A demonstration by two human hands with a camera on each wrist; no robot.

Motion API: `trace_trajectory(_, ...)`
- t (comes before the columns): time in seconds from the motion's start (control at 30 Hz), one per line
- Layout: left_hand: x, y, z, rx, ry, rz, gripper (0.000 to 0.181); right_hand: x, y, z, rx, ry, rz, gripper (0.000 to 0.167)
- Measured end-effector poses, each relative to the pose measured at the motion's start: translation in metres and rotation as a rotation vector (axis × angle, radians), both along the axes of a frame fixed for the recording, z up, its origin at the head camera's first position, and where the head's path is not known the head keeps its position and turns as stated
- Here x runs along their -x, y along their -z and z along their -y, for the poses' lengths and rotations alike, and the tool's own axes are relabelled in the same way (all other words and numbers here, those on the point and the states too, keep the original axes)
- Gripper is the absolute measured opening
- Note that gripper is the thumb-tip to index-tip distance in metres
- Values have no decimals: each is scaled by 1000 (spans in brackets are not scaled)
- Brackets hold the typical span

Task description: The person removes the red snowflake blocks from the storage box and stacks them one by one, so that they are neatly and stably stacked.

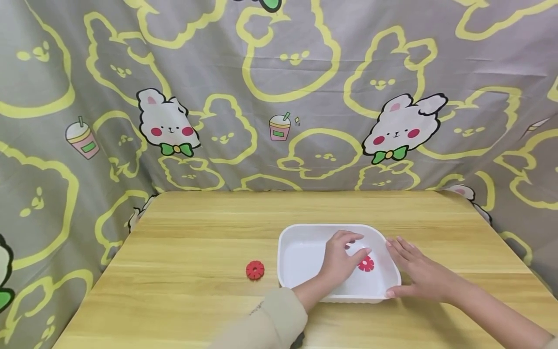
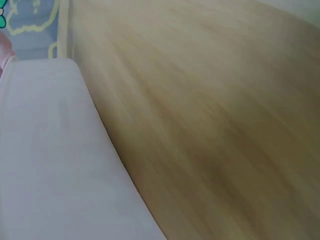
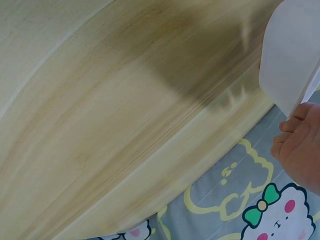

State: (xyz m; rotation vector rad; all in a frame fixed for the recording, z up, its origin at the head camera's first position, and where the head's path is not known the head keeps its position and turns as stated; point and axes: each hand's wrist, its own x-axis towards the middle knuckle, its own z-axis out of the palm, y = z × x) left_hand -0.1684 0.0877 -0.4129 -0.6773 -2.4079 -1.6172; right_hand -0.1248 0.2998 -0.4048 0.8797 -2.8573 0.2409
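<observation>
A white plastic basin point(image 1: 301, 257) stands on the table, with a red notched disc point(image 1: 367, 263) inside toward its right end. Over the basin reaches my left hand point(image 1: 342, 257), its thumb and fingers spread apart in a curve. The thumb tip is close to the disc; whether they touch is unclear. My right hand point(image 1: 423, 274) lies along the basin's right side, fingers fairly straight against the rim and thumb at the near corner. In the right wrist view, the right fingers point(image 3: 292, 122) meet the edge of the basin point(image 3: 287, 55). Another red notched disc point(image 1: 255, 270) lies left of the basin.
The wooden table point(image 1: 196, 291) extends around the basin on all sides. A grey curtain point(image 1: 218, 72) with yellow outlines and cartoon rabbits hangs behind the table and at both sides. Part of a dark object point(image 1: 298, 341) shows under the left sleeve.
</observation>
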Motion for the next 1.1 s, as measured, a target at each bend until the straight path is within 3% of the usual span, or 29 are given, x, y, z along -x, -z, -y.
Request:
trace_trajectory(0.1,3,4,-7,-1,-18,-5,27,0,0,1,2,6,9,102)
trace_trajectory(0.23,5,8,-12,53,-36,51,28,-1,1,2,18,31,60,103)
trace_trajectory(0.4,6,15,-13,194,-61,161,25,-1,1,3,16,36,74,104)
trace_trajectory(0.6,9,17,-16,459,-95,240,23,1,0,3,19,-1,29,103)
trace_trajectory(0.77,11,18,-20,510,-74,297,23,2,1,0,20,-13,-3,103)
trace_trajectory(1.1,10,19,-21,616,-40,242,27,1,3,-1,13,-12,-13,104)
